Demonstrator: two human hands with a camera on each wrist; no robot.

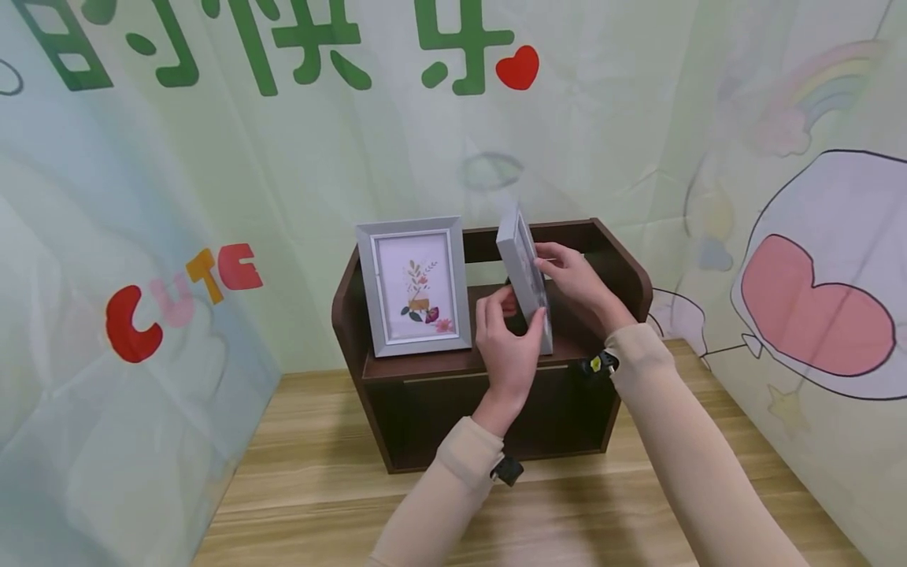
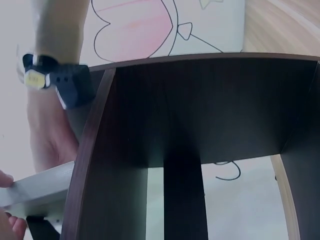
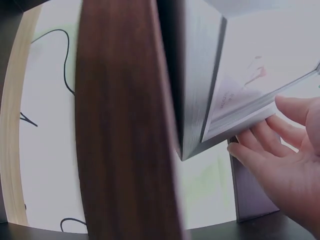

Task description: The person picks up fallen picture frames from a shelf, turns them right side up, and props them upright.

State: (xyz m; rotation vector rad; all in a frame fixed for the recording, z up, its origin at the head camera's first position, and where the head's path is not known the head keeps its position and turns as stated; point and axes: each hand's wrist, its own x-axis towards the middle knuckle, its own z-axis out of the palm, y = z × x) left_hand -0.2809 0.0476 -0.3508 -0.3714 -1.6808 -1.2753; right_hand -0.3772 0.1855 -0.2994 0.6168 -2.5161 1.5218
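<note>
A grey picture frame (image 1: 526, 276) stands turned nearly edge-on at the right of the brown shelf's upper board (image 1: 425, 365). My left hand (image 1: 506, 346) grips its near lower side, thumb in front and fingers behind. My right hand (image 1: 577, 279) holds the opposite side, with its fingers (image 3: 270, 137) behind the border. In the left wrist view, the same frame (image 2: 42, 185) shows as a pale slab between my left thumb and fingers. A second grey frame (image 1: 418, 291) with a flower print leans upright on the left of the board, untouched.
The dark brown two-level shelf (image 1: 609, 417) stands on a wood-grain table (image 1: 298, 472). A printed curtain (image 1: 305, 173) hangs behind and along both sides. The shelf's raised side panels (image 1: 634, 276) flank the frames.
</note>
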